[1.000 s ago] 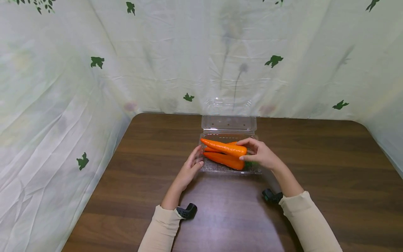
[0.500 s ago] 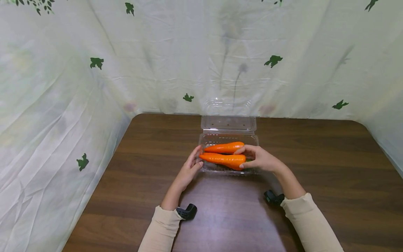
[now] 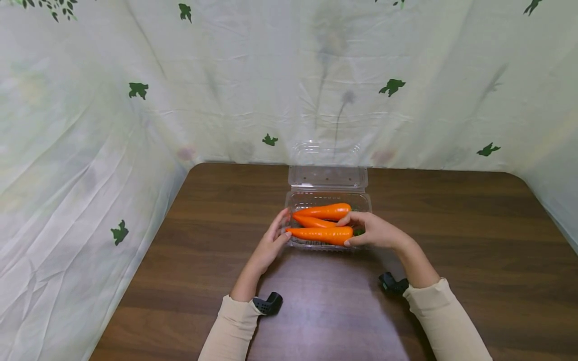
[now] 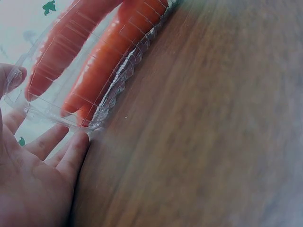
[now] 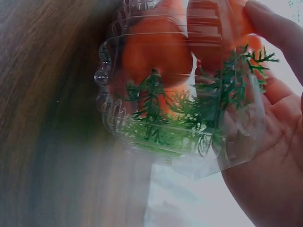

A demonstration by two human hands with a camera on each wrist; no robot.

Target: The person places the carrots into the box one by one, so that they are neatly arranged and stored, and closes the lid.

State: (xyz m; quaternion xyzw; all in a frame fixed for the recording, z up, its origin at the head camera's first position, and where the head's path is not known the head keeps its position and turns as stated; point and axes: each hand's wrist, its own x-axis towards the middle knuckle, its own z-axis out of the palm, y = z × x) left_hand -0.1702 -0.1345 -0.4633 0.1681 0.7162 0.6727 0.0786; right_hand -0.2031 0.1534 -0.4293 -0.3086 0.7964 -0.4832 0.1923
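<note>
In the head view, several orange carrots lie in a clear plastic box: a far carrot (image 3: 327,211), a middle carrot (image 3: 311,221) and a near carrot (image 3: 318,234). My right hand (image 3: 372,230) pinches the near carrot's thick end between thumb and fingers. Green leafy tops (image 5: 156,104) show through the clear wall in the right wrist view. My left hand (image 3: 274,235) touches the box's left end with its fingers fairly straight. In the left wrist view, its thumb (image 4: 16,75) lies at the rim of the clear plastic box (image 4: 111,101).
The box's hinged lid (image 3: 328,176) stands raised at the back, near the far edge of the brown wooden table (image 3: 226,200). Behind it hangs a pale curtain (image 3: 244,65) with green leaf prints. Dark wrist cameras (image 3: 269,304) are worn on both wrists.
The right hand has brought the top carrot down and toward the near side of the box. The carrots behind it now show more. The left hand has hardly moved.
</note>
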